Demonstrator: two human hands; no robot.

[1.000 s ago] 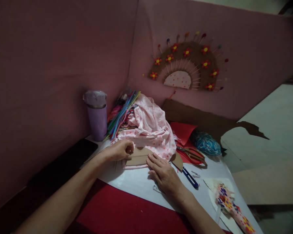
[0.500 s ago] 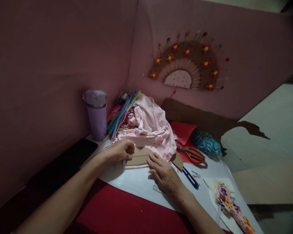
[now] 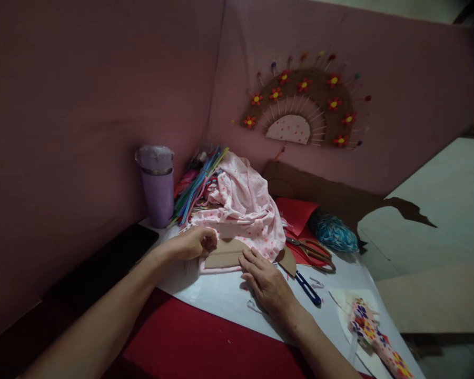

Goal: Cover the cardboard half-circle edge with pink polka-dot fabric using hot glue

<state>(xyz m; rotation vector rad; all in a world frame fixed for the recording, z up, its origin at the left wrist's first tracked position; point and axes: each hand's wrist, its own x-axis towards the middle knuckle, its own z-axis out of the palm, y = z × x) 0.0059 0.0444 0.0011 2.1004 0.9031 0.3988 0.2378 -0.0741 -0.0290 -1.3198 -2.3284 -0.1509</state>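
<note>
A tabletop is covered by a white sheet (image 3: pixel 221 292). On it is heaped pink dotted fabric (image 3: pixel 247 202), its near edge overlaid by a half-round cardboard piece (image 3: pixel 225 255). The right hand (image 3: pixel 269 281) is laid flat on the cardboard's right end, fingers extended, unclenched. The left hand (image 3: pixel 195 243) is curled at the left end; whether anything is pinched cannot be told. Scissors (image 3: pixel 306 248) and a blue-handled cutter (image 3: pixel 308 290) are placed rightward.

Right hand (image 3: pixel 266 281) flat on cardboard (image 3: pixel 226 255) — left hand (image 3: pixel 194 243) beside.
</note>
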